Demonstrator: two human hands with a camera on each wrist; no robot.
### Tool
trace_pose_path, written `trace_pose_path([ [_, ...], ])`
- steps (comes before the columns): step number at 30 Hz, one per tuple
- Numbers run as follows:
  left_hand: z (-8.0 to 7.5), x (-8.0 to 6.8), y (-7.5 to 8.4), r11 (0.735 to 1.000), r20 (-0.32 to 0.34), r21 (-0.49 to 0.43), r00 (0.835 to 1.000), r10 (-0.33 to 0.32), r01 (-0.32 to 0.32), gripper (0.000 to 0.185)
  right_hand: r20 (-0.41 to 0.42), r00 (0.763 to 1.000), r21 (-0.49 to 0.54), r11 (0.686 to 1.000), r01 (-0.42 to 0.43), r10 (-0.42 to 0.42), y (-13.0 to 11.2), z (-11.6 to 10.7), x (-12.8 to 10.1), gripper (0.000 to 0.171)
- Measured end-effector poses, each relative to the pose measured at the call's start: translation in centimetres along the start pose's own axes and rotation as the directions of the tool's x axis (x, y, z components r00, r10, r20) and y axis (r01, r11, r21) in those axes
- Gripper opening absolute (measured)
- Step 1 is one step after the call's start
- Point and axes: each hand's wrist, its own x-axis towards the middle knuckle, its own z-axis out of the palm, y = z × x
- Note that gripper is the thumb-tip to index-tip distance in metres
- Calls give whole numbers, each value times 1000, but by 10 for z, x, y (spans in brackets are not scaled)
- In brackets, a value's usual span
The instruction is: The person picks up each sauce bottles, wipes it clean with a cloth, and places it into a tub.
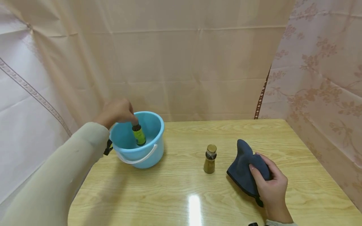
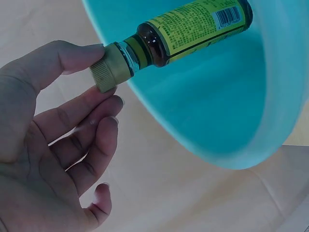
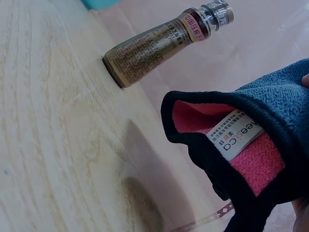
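Note:
My left hand [image 1: 118, 111] pinches the cap of a small brown bottle with a yellow-green label [image 1: 139, 134], holding it inside the light blue bucket [image 1: 154, 125]. In the left wrist view the thumb and fingers [image 2: 72, 55] grip the ribbed cap, with the bottle [image 2: 193, 24] reaching into the bucket [image 2: 231, 111]. My right hand [image 1: 270, 180] grips a dark blue fleece mitt [image 1: 244, 166] lying on the table. The mitt [image 3: 270, 106] has a pink lining and a white label. A brown bottle with a gold cap [image 1: 210, 158] stands upright between bucket and mitt.
The light wooden table [image 1: 198, 194] has its right edge near a floral curtain [image 1: 325, 78]. Beige cloth hangs behind and to the left. The bucket has a white handle [image 1: 135, 160] hanging down its front. The brown bottle [image 3: 159, 43] stands close to the mitt.

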Motion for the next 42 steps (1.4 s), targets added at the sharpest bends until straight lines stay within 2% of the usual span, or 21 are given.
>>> trace_pose_path([
  [8, 14, 8, -5, 999, -4, 27, 999, 38, -38, 21, -8, 1000, -17, 1000, -9, 8, 0, 0, 0, 48],
  [20, 28, 11, -4, 992, -4, 98, 997, 82, -81, 21, -4, 1000, -11, 1000, -11, 11, 1, -1, 0, 48],
  [27, 34, 12, -5, 993, 13, 77, 996, 86, -86, 22, -5, 1000, -18, 1000, 0, 0, 2, -1, 0, 48],
  [35, 36, 13, -5, 989, 41, 119, 995, 88, -92, 21, -7, 1000, -24, 1000, 3, -3, 2, -1, 1, 48],
  [42, 41, 13, -3, 987, 67, 120, 993, 96, -104, 21, -5, 1000, -20, 1000, -2, 2, 1, -2, 1, 47],
])
